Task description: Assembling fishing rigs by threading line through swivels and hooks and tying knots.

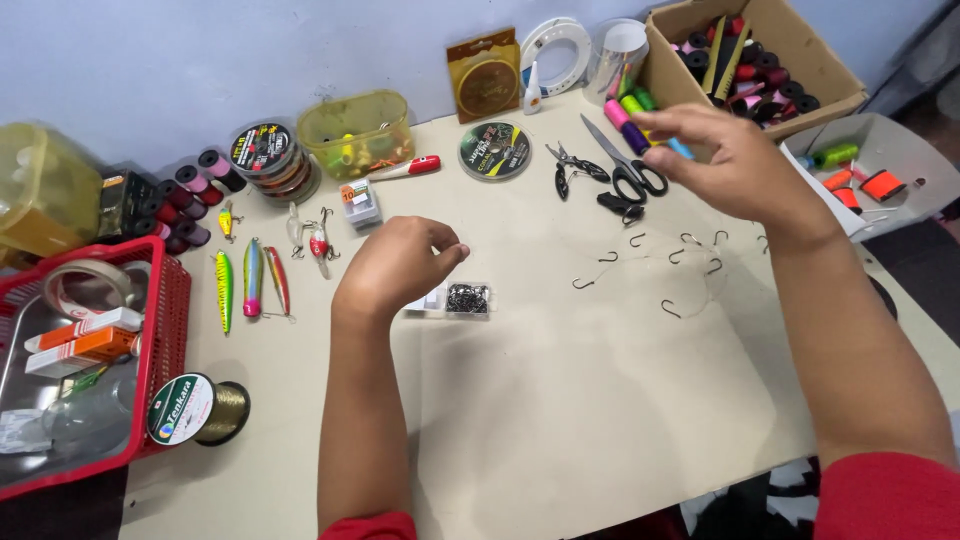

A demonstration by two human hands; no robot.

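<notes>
we see left hand (395, 265) pinched shut at centre frame, just above hook box (467, 298); right hand (735, 165) upper right, fingers pinched; contents unclear. hooks (660, 265) lie between, nearer right.

The left hand (395, 265) hovers over the worktop (560, 400), fingers (450, 252) pinched together just above a small clear box of dark hooks (467, 298). The right hand (735, 165) is raised near the black-handled scissors (625, 165), fingers curled. Loose hooks (680, 255) lie between both hands. Coloured lures (250, 280) lie left, beside a red basket (170, 330).
</notes>
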